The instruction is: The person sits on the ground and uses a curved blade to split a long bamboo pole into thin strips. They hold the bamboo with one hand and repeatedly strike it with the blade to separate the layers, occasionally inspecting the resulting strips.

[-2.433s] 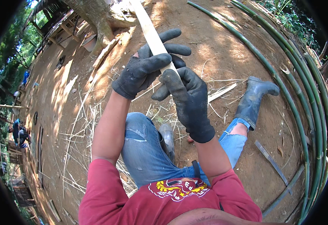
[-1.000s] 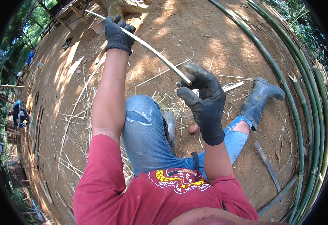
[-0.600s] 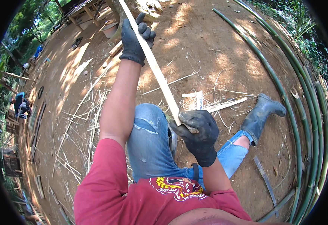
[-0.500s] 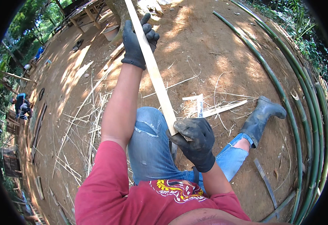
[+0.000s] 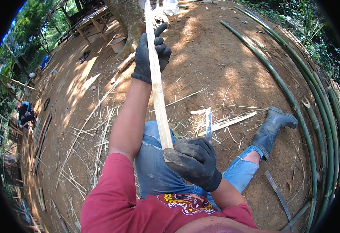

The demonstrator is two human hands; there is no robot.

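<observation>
A long pale bamboo strip (image 5: 159, 99) runs from beside my lap up past the top of the view. My left hand (image 5: 149, 58), in a dark work glove, cradles its upper part, the strip lying across the palm with the index finger stretched out and the other fingers curled beside it. At the near end my right hand (image 5: 195, 159), in a dirt-smudged dark glove, is closed on the strip with the thumb along it. Under the strip is my bent knee in torn jeans (image 5: 150, 159). A flat, narrow, blade-like grey piece (image 5: 208, 126) shows just beyond my right hand.
Split pale pieces (image 5: 232, 122) and thin shavings (image 5: 88, 143) litter the dirt. Long green bamboo poles (image 5: 278, 77) lie along the right. A flat grey strip (image 5: 277, 194) lies at lower right. Beyond are a tree trunk (image 5: 129, 19), a basin (image 5: 118, 44) and, far left, another person (image 5: 25, 113).
Both hands keep hold of the strip. Its near end has come lower and left with my right hand; my left hand has shifted slightly right and down.
</observation>
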